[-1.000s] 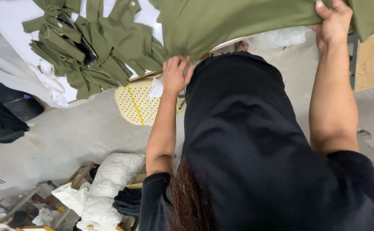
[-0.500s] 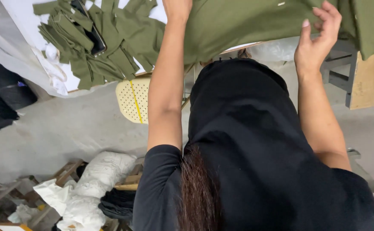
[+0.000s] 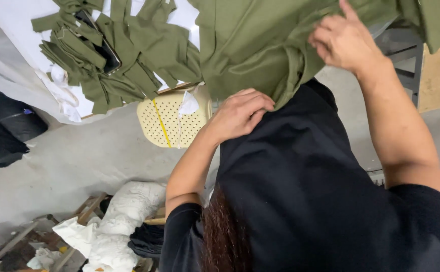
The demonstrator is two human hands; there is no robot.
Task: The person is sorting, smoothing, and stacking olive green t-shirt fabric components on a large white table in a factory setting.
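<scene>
You wear a loose black short-sleeved top, plain and unmarked, its sleeves ending above the elbows. Both forearms are bare, as are your left hand (image 3: 240, 115) and right hand (image 3: 344, 41). Long dark reddish-brown hair hangs down your front.

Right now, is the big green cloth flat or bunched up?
Bunched up: the green cloth gathers in folds where the left hand pinches its edge.

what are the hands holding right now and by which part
Both hands are on the large olive green fabric piece. The left hand pinches its lower hanging edge against the body; the right hand rests on it higher up, where a firm grip cannot be told.
</scene>
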